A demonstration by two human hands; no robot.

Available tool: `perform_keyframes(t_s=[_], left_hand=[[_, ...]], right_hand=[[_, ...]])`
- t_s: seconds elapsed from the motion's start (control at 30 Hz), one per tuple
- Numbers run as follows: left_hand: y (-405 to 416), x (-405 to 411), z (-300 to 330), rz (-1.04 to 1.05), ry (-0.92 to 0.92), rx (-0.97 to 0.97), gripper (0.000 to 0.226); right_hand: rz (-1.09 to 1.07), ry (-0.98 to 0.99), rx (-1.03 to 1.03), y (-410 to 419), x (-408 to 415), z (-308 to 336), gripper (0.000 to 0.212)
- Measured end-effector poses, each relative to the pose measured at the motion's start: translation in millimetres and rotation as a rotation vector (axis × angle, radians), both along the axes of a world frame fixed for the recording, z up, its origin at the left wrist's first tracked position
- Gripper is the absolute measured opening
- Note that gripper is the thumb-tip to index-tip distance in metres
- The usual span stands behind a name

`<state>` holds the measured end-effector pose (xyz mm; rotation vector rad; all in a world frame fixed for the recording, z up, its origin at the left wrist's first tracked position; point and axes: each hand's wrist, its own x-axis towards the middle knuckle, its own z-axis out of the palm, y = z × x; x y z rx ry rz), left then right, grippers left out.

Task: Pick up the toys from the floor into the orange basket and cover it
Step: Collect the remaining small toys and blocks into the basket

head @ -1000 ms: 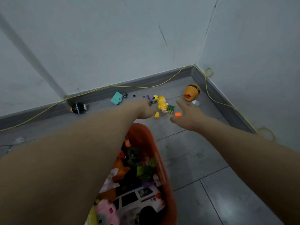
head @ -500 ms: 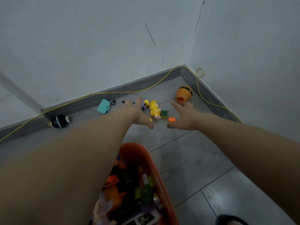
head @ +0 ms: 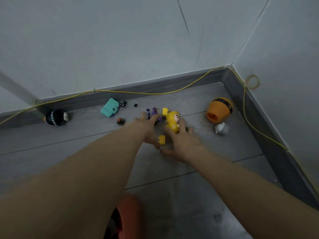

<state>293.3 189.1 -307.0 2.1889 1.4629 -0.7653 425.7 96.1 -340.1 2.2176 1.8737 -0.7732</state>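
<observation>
Seemingly both hands (head: 172, 135) flank yellow figure (head: 172, 120).

Both my hands reach into the toy pile — my left hand (head: 148, 130) spread over the purple toy (head: 155, 114), my right hand (head: 183, 142) touching the yellow figure (head: 172, 120), orange basket (head: 128, 216) rim below.

I am looking into the bare corner of a room in a home: pale painted walls (head: 120, 40) meeting above a dark grey skirting board (head: 155, 87), grey wood-look floor tiles (head: 172, 169), a thin yellow cable (head: 138, 92) strung along the skirting, and small plastic toys (head: 171, 120) scattered about.
</observation>
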Motion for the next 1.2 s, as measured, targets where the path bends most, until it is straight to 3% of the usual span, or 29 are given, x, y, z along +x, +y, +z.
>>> perform_keyframes(t_s=[0.17, 0.37, 0.43, 0.63, 0.93, 1.07, 1.2], left_hand=[[10.7, 5.2, -11.4, 0.048, -0.033, 0.022, 0.112], [10.6, -2.6, -13.1, 0.009, -0.127, -0.064, 0.044], [6.6, -5.1, -5.1, 0.005, -0.158, -0.087, 0.034], [4.3, -26.6, 30.7, 0.096, -0.25, -0.061, 0.026], [-8.5, -67.6, 65.8, 0.271, -0.331, -0.041, 0.041], [-16.8, -80.5, 96.4, 0.324, -0.391, 0.017, 0.044], [-35.1, -94.3, 141.5, 0.425, -0.54, -0.033, 0.032]], right_hand=[[0.023, -0.054, 0.131, 3.2, -4.1, -7.6, 0.062], [-0.06, -0.098, 0.174, 0.1, -6.0, -15.3, 0.043], [-0.093, -0.092, 0.144, 1.0, -9.6, -12.8, 0.042], [-0.101, -0.072, 0.107, 1.7, -24.0, -7.1, 0.055], [0.088, -0.104, 0.187, -5.2, -35.7, -11.0, 0.041], [-0.06, 0.124, 0.22, -12.5, -31.0, -0.6, 0.034], [-0.259, 0.398, 0.356, -13.9, -33.4, 46.6, 0.029]])
